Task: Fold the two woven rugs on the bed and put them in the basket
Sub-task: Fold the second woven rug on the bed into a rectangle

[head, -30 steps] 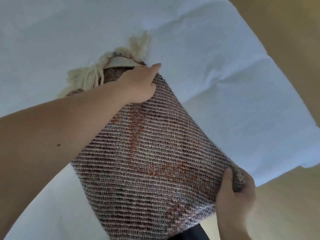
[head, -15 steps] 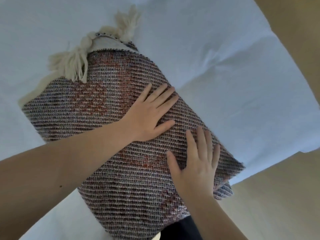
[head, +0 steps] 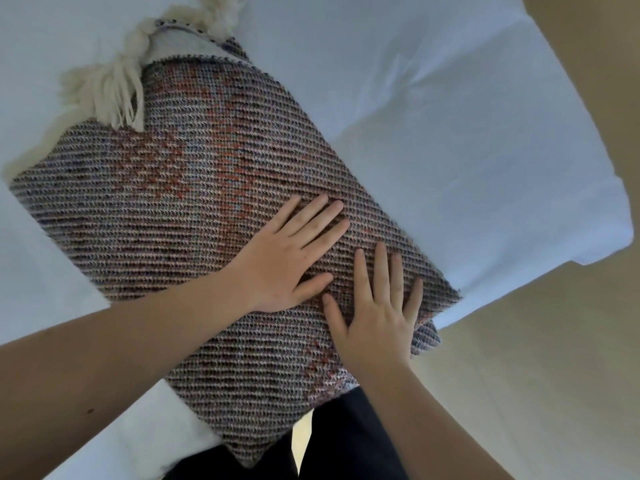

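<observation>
folded rug (head: pixel 194 216) on bed (head: pixel 450 140), under flat spread fingers of left hand (head: pixel 287 261), right hand (head: pixel 375 318).

Bare forearms without sleeves; dark trousers (head: pixel 346 441) cover the person's legs.
</observation>
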`<state>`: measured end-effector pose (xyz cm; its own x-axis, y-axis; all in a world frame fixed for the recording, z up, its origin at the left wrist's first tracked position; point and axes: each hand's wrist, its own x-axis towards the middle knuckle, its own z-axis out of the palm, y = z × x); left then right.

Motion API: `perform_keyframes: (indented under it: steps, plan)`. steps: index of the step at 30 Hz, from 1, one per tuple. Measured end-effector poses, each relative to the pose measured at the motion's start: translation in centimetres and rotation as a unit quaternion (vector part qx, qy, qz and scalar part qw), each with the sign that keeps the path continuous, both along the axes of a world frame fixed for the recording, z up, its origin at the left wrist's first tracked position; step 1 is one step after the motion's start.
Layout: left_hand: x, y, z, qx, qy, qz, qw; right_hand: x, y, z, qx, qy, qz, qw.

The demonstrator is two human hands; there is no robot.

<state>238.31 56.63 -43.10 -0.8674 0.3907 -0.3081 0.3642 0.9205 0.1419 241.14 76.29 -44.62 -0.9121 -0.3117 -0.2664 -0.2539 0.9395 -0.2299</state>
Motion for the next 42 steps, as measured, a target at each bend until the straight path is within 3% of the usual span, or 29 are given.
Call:
perform_keyframes:
  steps: [7, 12, 20, 26, 35, 42]
  plan:
    - [6.8, 4.3, 0.7, 0.058, -0.02, 0.024, 0.998, 1.3, 3.3, 0.3, -0.037, -0.008, 0.01, 0.999]
    - [13.1, 7.8, 1.0, 0.033, -0.056, 0.058, 0.996, 1.7, 6.2, 0.4, -0.072, -0.02, -0.026, 0.997]
    - [15.1, 8.4, 0.1, 0.036, -0.014, 0.086, 0.996, 3.3, 8.1, 0.3, -0.087, 0.007, 0.083, 0.993]
    - [18.9, 7.3, 0.4, 0.026, 0.011, 0.112, 0.993, 3.5, 8.9, 0.0, -0.041, 0.085, 0.157, 0.983]
    - [26.5, 5.2, 0.9, 0.037, 0.063, 0.172, 0.982, 6.9, 7.8, 1.9, 0.024, 0.181, 0.282, 0.942]
    - [32.5, 4.7, 2.1, -0.028, 0.057, 0.178, 0.982, 10.8, 8.6, 1.0, 0.027, 0.173, 0.377, 0.909]
